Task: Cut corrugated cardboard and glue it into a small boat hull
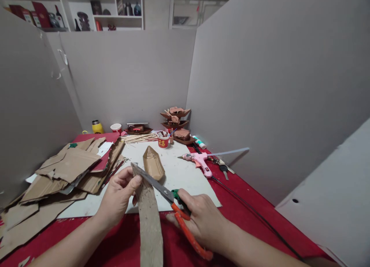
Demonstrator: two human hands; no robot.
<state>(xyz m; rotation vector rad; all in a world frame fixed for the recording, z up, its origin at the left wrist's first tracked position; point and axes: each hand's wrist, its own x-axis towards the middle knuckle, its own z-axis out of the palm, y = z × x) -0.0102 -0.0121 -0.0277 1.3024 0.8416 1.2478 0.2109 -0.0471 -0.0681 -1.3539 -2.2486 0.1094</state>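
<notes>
My left hand (123,192) pinches the upper end of a long cardboard strip (150,224), which hangs down toward the front edge of the view. In my right hand (199,217) is a pair of scissors (158,187) with one orange and one green handle. Their blades lie across the strip's top end, close to my left thumb; whether they are cutting into it I cannot tell. Just beyond the blades a small boat-shaped cardboard hull (153,163) rests on the white sheet (176,163).
Cardboard scraps (69,165) are piled at the left. A pink glue gun (199,159) with its cord lies at the right, beside keys (224,168). Farther back are a red paper cup (163,140), thin sticks (138,138), brown model boats (175,118) and a yellow bottle (97,127). Grey partitions (130,74) enclose the table.
</notes>
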